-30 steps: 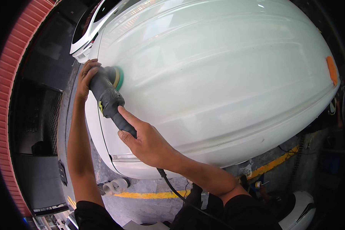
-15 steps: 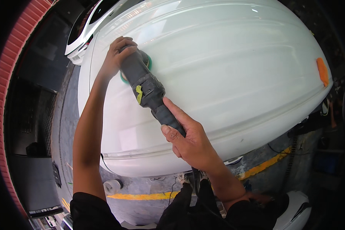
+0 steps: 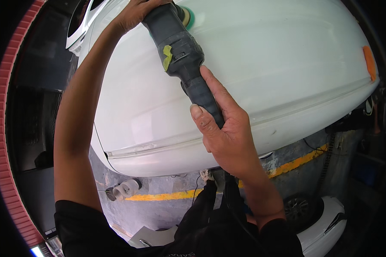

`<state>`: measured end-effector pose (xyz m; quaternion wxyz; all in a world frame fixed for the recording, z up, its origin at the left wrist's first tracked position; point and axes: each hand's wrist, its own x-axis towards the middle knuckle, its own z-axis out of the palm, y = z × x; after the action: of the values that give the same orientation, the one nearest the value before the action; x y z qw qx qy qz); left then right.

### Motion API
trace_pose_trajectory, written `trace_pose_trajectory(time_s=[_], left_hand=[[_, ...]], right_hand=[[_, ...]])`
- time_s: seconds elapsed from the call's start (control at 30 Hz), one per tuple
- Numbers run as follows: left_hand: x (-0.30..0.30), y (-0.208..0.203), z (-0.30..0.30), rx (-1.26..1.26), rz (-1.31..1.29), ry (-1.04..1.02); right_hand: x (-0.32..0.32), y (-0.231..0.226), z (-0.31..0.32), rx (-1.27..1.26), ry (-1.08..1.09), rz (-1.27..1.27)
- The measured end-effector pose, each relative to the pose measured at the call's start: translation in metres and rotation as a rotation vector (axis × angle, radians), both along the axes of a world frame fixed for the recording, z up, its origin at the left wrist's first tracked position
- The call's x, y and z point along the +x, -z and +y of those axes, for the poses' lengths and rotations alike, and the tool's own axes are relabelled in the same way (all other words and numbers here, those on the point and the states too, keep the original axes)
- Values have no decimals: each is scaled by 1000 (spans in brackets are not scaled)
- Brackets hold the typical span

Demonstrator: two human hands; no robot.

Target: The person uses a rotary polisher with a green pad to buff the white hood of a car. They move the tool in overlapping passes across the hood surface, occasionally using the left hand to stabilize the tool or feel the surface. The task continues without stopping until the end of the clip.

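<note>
A dark grey power polisher with a green pad rests against a white car body panel. My left hand grips the polisher's head near the top edge of the view. My right hand is wrapped around its rear handle. A strip of yellow-green tape sits on the tool's body. The power cord drops from the handle past my dark clothing.
An orange marker lamp sits on the panel at the right. Below lie a grey concrete floor with a yellow painted line, a small white object and another white car part with a wheel.
Both hands have carried the polisher from the panel's left edge up and to the right across its surface. The view has closed in on the panel.
</note>
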<state>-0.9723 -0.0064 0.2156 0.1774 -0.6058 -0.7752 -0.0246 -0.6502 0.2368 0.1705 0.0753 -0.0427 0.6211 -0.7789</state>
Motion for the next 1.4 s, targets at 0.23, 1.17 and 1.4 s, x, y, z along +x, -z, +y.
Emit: trace_pose_trajectory(time_s=[0.23,1.17,1.4], left_hand=[[47,15,-110,329,-603,-656],[138,24,-191,395,-544,-728],[169,32,-205,473,-539,-829]], right_hand=[[-1,17,-80,-51,-133,13],[72,6,-161,13,-279,-79],[90,16,-174,43,-357,-133]])
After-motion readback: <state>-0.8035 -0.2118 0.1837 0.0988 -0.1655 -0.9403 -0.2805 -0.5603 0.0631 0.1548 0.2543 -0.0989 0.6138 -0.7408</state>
